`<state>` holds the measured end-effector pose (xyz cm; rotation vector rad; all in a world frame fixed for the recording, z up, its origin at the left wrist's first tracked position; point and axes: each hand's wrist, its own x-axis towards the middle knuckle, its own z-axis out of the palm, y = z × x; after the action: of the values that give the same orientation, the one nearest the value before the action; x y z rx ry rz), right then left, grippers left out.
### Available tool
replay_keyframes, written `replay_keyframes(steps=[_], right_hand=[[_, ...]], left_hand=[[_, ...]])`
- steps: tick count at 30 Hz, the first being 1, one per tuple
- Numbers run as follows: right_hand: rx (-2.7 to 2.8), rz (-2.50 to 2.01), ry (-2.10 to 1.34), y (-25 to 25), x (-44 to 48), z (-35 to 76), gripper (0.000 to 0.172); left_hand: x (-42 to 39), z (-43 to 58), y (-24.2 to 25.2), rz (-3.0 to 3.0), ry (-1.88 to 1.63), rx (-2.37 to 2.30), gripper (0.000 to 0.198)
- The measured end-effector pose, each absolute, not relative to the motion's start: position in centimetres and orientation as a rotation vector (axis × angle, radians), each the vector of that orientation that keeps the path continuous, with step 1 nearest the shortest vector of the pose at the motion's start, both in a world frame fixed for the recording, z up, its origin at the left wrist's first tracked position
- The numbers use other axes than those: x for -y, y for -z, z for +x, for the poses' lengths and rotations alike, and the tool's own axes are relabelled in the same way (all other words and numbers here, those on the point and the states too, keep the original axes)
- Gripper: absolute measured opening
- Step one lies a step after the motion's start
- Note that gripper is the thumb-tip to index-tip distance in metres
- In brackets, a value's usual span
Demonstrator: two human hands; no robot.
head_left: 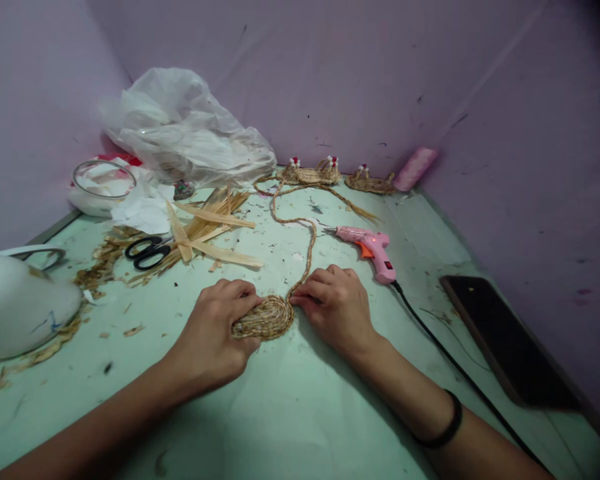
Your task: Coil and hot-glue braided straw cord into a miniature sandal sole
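Note:
A flat oval coil of braided straw cord (pixel 267 318) lies just above the green tabletop near the front. My left hand (pixel 220 327) grips its left end, thumb on the near side and fingers on the far side. At the coil's right edge, my right hand (pixel 337 307) pinches the braided cord (pixel 310 252) where it leaves the coil. From there the loose cord winds away toward the back, ending in a frayed tip. A pink glue gun (pixel 370 248) rests beyond my right hand, its nozzle pointing left.
Black-handled scissors (pixel 149 253) and dry straw strips (pixel 210 230) lie at the left. Behind are a plastic bag (pixel 180 127), small beaded straw pieces (pixel 313 175) and a pink roll (pixel 415 169). A phone (pixel 505 340) sits right, beside the glue gun's cable (pixel 445 357); a white container (pixel 20 307) stands left.

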<state>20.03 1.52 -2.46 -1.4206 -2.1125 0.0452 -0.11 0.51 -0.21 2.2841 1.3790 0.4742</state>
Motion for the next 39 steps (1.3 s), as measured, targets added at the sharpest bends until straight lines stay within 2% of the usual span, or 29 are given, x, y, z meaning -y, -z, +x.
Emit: replay_keyframes(steps=[12, 18, 21, 26, 31, 36, 39], right_hand=[[2.218, -1.285, 0.101, 2.8, -1.5, 19.5, 0.017], [2.016, -1.366, -0.331, 2.6, -1.8, 20.3, 0.019], [1.819, -1.310, -0.310, 1.9, -0.8, 20.2, 0.017], [2.268, -0.974, -0.265, 1.5, 1.7, 18.3, 0.013], [2.350, -1.041, -0.158, 1.9, 2.2, 16.9, 0.014], [2.303, -1.036, -0.162, 2.1, 2.4, 16.4, 0.014], [2.294, -0.987, -0.207, 2.2, 2.6, 16.1, 0.014]], left_hand=[[-0.7, 0.0, -0.1, 2.302, -0.486, -1.322, 0.030], [-0.6, -0.1, -0.2, 2.351, -0.398, -1.356, 0.036], [-0.6, -0.2, -0.1, 2.359, -0.370, -1.364, 0.036], [-0.6, -0.5, -0.6, 2.381, -0.322, -1.324, 0.031], [-1.0, -1.3, -1.3, 2.304, -0.272, -1.247, 0.042], [-1.2, -1.5, -1.2, 2.223, -0.306, -1.269, 0.024], [-1.0, -1.3, -1.2, 2.275, -0.311, -1.267, 0.021]])
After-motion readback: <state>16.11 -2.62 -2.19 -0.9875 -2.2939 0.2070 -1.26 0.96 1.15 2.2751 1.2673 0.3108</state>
